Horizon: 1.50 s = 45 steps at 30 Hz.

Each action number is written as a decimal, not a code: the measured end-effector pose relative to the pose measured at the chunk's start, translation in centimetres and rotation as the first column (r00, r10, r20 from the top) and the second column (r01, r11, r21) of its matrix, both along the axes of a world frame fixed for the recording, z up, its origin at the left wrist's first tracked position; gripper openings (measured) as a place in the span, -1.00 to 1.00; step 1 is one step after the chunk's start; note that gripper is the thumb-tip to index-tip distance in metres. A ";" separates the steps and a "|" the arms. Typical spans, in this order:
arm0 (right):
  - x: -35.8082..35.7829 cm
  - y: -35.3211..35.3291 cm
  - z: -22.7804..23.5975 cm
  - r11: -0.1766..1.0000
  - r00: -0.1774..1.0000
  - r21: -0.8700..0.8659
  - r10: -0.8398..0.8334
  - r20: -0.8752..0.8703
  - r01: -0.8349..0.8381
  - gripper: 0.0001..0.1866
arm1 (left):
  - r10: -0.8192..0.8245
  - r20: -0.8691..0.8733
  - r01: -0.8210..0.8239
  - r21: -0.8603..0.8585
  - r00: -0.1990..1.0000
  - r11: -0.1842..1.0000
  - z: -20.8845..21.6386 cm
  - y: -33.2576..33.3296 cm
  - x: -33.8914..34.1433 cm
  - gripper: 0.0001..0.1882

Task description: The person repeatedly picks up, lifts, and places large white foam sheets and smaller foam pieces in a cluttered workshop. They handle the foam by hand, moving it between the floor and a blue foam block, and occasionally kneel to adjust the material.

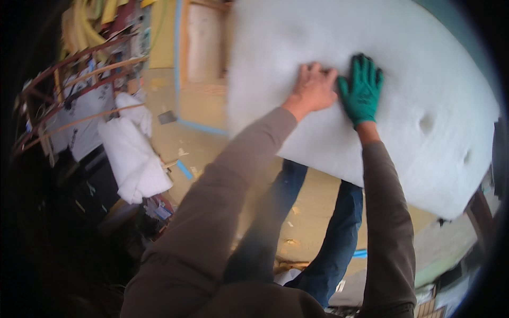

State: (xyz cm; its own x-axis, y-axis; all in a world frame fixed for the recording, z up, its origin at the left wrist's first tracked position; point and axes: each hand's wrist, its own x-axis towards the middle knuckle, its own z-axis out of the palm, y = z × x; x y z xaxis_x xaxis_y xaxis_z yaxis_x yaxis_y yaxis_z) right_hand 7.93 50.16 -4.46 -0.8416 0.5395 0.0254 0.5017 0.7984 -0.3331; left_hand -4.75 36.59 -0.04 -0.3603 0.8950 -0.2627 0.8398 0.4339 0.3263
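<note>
"Where was the white pad [408,153]?"

"In front of the person, filling the middle and right of the view. Its near edge crossed in front of the legs [339,233], and a wooden frame [184,58] stood just beside its far left side."

"And the hands?"

"Both were on it, side by side, nearly touching. The bare left hand [313,91] had a loose grip, fingers parted and bent, with nothing seen in it. The right hand [363,91], in a green glove [366,103], was spread wide and flat, holding nothing either."

"How hard did they press?"

"I couldn't tell; the left fingertips were blurred."

"Which way of touching suited the pad better?"

"The right one's, I thought. The surface looked soft, so a flat palm would have shared the load, while bent fingertips could have dug in."

"Anything else worth minding?"

"The dimples [426,123] to the right. Even, gentle pressure seemed wise around those. And with the hands so close together, the outer corners had no support from them; setting the palms farther apart would probably have steadied it."
</note>
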 end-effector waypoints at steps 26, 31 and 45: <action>0.4 -1.8 11.4 0.978 0.887 -0.154 -0.194 -0.419 0.141 -0.47 | 0.523 -0.035 -0.510 -0.283 0.852 0.812 -0.5 -23.7 -9.7 -0.06; 9.9 -15.9 13.9 0.371 0.828 -0.916 -0.554 -0.090 0.148 -0.67 | 0.576 0.044 -0.510 -0.413 0.816 0.754 1.1 -23.0 -9.8 -0.03; 8.6 -29.5 -5.2 -0.261 0.511 -0.926 -0.776 0.370 0.274 -0.61 | 0.394 0.307 -0.266 -0.383 0.866 0.885 0.6 -22.9 -18.5 -0.01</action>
